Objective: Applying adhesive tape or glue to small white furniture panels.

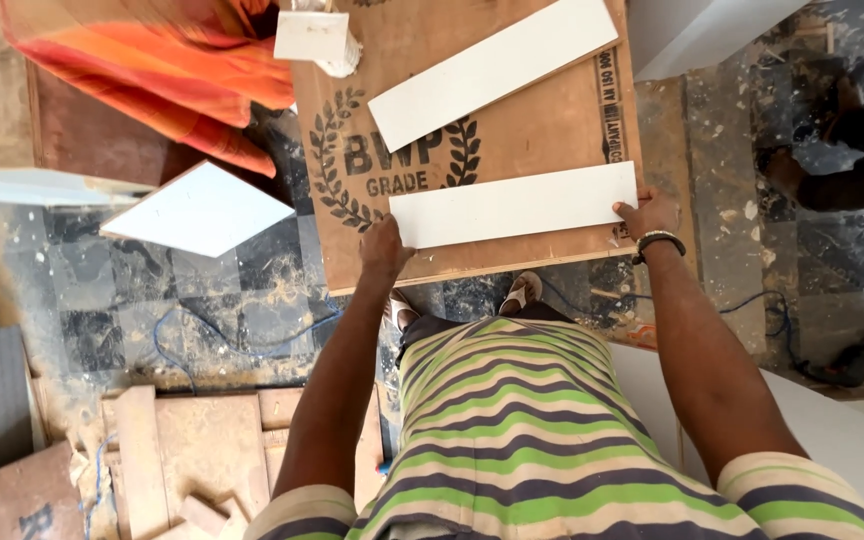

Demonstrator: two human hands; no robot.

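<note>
A long white strip of board [512,205] lies across a brown plywood sheet [552,125] with a printed wreath mark. My left hand [384,250] grips the strip's left end at the sheet's near edge. My right hand [649,213], with a dark bracelet at the wrist, holds the strip's right end. A second white strip [492,70] lies farther off on the same sheet, slanted. My striped shirt fills the bottom of the view, and my sandalled feet [522,292] show just below the sheet's edge.
A small white block [314,38] sits at the sheet's far left corner. A white square panel [197,210] and an orange cloth [152,70] lie to the left. Wood offcuts [182,460] are at bottom left. A blue cable [242,345] crosses the dusty floor. Another person [842,160] is at right.
</note>
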